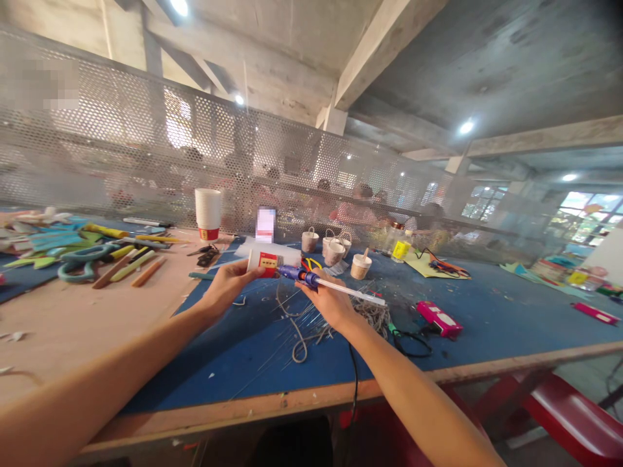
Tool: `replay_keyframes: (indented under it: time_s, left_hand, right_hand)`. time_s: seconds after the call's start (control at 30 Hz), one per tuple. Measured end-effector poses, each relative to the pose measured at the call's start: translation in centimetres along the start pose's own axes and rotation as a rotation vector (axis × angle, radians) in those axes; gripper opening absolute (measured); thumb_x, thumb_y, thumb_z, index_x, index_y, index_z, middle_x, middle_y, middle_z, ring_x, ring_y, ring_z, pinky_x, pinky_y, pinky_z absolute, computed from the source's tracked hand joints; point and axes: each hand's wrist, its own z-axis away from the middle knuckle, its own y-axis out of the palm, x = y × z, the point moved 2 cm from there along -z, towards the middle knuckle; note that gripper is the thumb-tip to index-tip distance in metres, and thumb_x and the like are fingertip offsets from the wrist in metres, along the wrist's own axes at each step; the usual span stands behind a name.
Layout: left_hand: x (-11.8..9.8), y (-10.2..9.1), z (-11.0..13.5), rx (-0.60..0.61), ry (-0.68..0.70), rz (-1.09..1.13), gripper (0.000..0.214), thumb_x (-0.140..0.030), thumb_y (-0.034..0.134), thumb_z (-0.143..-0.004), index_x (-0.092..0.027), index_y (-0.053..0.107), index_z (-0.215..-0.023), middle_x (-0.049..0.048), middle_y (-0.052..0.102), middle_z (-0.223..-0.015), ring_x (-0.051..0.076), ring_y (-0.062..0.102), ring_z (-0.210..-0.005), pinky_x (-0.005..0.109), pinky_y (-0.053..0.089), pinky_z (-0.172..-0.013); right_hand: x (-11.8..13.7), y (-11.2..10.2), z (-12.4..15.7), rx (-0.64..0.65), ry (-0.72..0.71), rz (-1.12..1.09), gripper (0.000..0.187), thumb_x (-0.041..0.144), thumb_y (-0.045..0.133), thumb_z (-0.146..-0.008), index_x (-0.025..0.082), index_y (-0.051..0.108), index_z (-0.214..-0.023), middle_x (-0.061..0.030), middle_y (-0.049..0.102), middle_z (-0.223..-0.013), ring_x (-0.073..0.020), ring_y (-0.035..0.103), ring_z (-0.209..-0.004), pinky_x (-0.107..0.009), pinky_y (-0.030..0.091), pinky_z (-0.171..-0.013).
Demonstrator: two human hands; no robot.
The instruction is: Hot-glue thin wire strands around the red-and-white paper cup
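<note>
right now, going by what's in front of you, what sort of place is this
Probably a craft workshop or craft classroom: the right hand holds what looks like a glue gun, scissors lie on the worktable, and small handled cups stand further back.

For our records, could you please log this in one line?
left hand: paper cup | right hand: glue gun, aimed at cup

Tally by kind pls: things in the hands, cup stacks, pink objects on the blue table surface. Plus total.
Held cup (left hand): 1
Glue gun (right hand): 1
Cup stack: 1
Pink objects, one nearer, one at far right: 2
Total: 5
</note>
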Motion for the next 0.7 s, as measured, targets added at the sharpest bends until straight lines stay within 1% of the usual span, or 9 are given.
replay_keyframes:
  time_s: [0.07, 0.1, 0.17, 0.23, 0.3, 0.4, 0.5, 0.6, 0.7]
  left_hand:
    - [0.1, -0.1, 0.0, 0.007, -0.016, 0.028, 0.034, -0.047, 0.085, -0.074, -0.023, 0.086, -0.099, 0.0086, 0.085, -0.101, 0.033, 0.076, -0.099, 0.045, 0.053, -0.097]
    - [0.1, -0.1, 0.0, 0.008, -0.020, 0.041, 0.036, -0.048, 0.085, -0.074, -0.022, 0.086, -0.099, 0.0096, 0.085, -0.103, 0.033, 0.076, -0.101, 0.045, 0.053, -0.098]
    - [0.3, -0.3, -0.2, -0.003, -0.020, 0.060, 0.038, -0.050, 0.084, -0.075, -0.020, 0.085, -0.100, 0.0115, 0.084, -0.107, 0.033, 0.075, -0.107, 0.045, 0.052, -0.099]
    - [0.5, -0.6, -0.5, -0.035, -0.033, 0.073, 0.040, -0.052, 0.085, -0.073, -0.020, 0.085, -0.098, 0.0128, 0.084, -0.108, 0.033, 0.074, -0.109, 0.044, 0.053, -0.098]
    - [0.8, -0.9, -0.7, -0.074, -0.053, 0.079, 0.042, -0.052, 0.088, -0.069, -0.020, 0.084, -0.096, 0.0133, 0.084, -0.109, 0.032, 0.074, -0.108, 0.042, 0.054, -0.095]
    - [1.0, -1.1, -0.9, -0.085, -0.077, 0.114, 0.045, -0.051, 0.090, -0.065, -0.019, 0.084, -0.097, 0.0138, 0.083, -0.111, 0.031, 0.075, -0.106, 0.040, 0.056, -0.092]
    - [1.3, -1.1, -1.0, -0.080, -0.092, 0.153, 0.045, -0.049, 0.092, -0.064, -0.018, 0.084, -0.096, 0.0135, 0.083, -0.110, 0.030, 0.075, -0.104, 0.039, 0.056, -0.091]
    - [1.4, -1.1, -1.1, -0.070, -0.098, 0.170, 0.045, -0.048, 0.092, -0.064, -0.018, 0.084, -0.096, 0.0132, 0.083, -0.111, 0.029, 0.074, -0.107, 0.037, 0.056, -0.092]
    - [1.4, -1.0, -1.1, -0.087, -0.108, 0.167, 0.045, -0.048, 0.092, -0.064, -0.018, 0.084, -0.097, 0.0137, 0.083, -0.112, 0.030, 0.073, -0.107, 0.037, 0.056, -0.090]
  right_hand:
    - [-0.1, 0.0, -0.1, -0.023, 0.017, -0.106, 0.035, 0.054, 0.062, -0.098, 0.021, 0.072, -0.106, -0.0109, 0.079, -0.098, -0.0274, 0.075, -0.087, -0.032, 0.053, -0.074]
    - [-0.2, 0.0, -0.1, -0.020, 0.043, -0.190, 0.036, 0.055, 0.062, -0.098, 0.021, 0.074, -0.103, -0.0095, 0.079, -0.092, -0.0262, 0.075, -0.083, -0.032, 0.054, -0.074]
    - [-0.5, 0.0, -0.3, 0.027, 0.136, -0.406, 0.039, 0.058, 0.061, -0.097, 0.021, 0.075, -0.094, -0.0039, 0.073, -0.069, -0.0217, 0.071, -0.068, -0.030, 0.053, -0.068]
    - [-1.1, 0.1, -0.6, 0.088, 0.256, -0.636, 0.042, 0.060, 0.060, -0.096, 0.020, 0.074, -0.089, 0.0028, 0.059, -0.050, -0.0165, 0.061, -0.051, -0.027, 0.049, -0.060]
    - [-1.8, 0.4, -0.9, 0.093, 0.377, -0.837, 0.041, 0.058, 0.062, -0.094, 0.019, 0.072, -0.087, 0.0061, 0.052, -0.045, -0.0128, 0.053, -0.044, -0.024, 0.045, -0.053]
    - [-3.1, 1.1, -1.3, 0.067, 0.613, -1.074, 0.029, 0.046, 0.069, -0.085, 0.019, 0.064, -0.078, 0.0073, 0.051, -0.049, -0.0099, 0.049, -0.043, -0.022, 0.041, -0.047]
    - [-4.3, 1.9, -1.4, 0.114, 0.752, -1.130, 0.022, 0.037, 0.069, -0.079, 0.019, 0.060, -0.070, 0.0052, 0.055, -0.055, -0.0099, 0.053, -0.047, -0.021, 0.043, -0.047]
    - [-5.7, 2.4, -1.3, 0.154, 0.788, -1.068, 0.019, 0.033, 0.071, -0.076, 0.017, 0.064, -0.068, 0.0013, 0.062, -0.060, -0.0110, 0.059, -0.054, -0.020, 0.045, -0.051]
    - [-6.9, 2.8, -1.1, 0.179, 0.806, -0.985, 0.017, 0.033, 0.075, -0.074, 0.017, 0.070, -0.072, 0.0002, 0.067, -0.063, -0.0128, 0.062, -0.060, -0.022, 0.047, -0.056]
